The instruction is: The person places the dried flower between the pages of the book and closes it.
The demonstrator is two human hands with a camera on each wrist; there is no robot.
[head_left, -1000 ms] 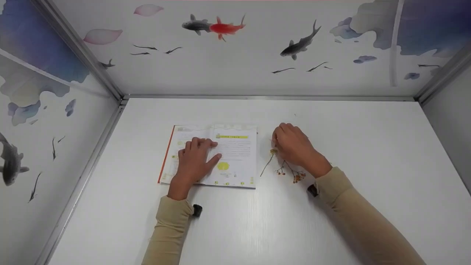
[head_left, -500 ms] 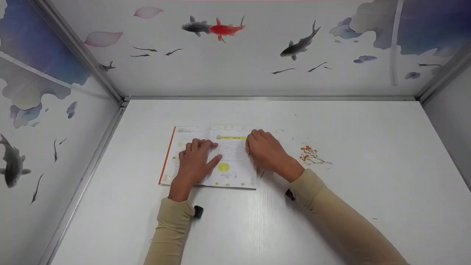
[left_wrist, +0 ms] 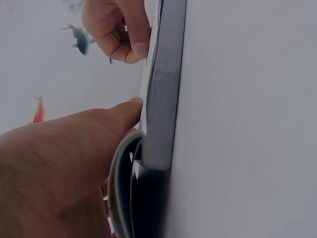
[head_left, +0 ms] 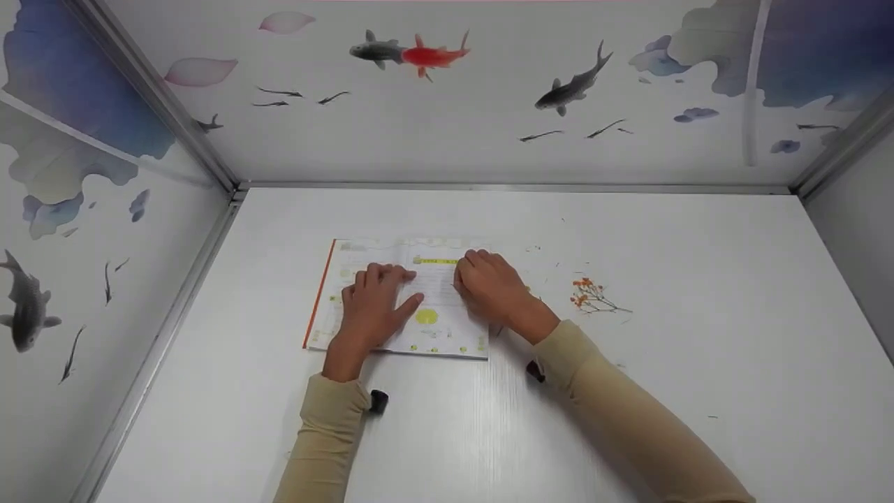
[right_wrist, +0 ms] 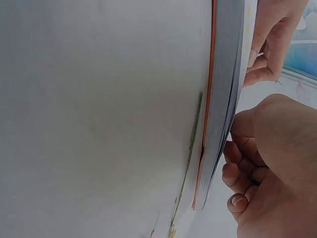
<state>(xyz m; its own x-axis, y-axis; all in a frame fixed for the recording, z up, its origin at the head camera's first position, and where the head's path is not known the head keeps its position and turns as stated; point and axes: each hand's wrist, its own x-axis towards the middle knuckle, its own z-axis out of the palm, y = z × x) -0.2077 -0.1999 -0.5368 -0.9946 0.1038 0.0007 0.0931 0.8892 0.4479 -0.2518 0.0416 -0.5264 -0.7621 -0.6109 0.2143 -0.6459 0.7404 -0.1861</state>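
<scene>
An open book [head_left: 436, 342] with an orange cover edge lies on the white table. Across its pages my left hand [head_left: 374, 307] rests with fingers spread and thumb out; its thumb touches the page in the left wrist view. Over the right page, near the edge, my right hand [head_left: 492, 286] has curled fingers, thumb and forefinger together at the paper. The dried flower sprig it carried is hidden beneath it. Another dried sprig with orange heads [head_left: 590, 293] lies right of that hand. A green stem [right_wrist: 190, 148] lies beside the book's cover in the right wrist view.
Tiny plant bits [head_left: 580, 272] are scattered right of the book on the table [head_left: 670, 349]. Panels printed with fish [head_left: 573, 87] stand at the back and left. Black wrist cameras [head_left: 378, 402] sit under both sleeves.
My right hand has moved left from the loose sprigs onto the book's right page. The orange sprig formerly under that hand is now uncovered. My left hand stays in place.
</scene>
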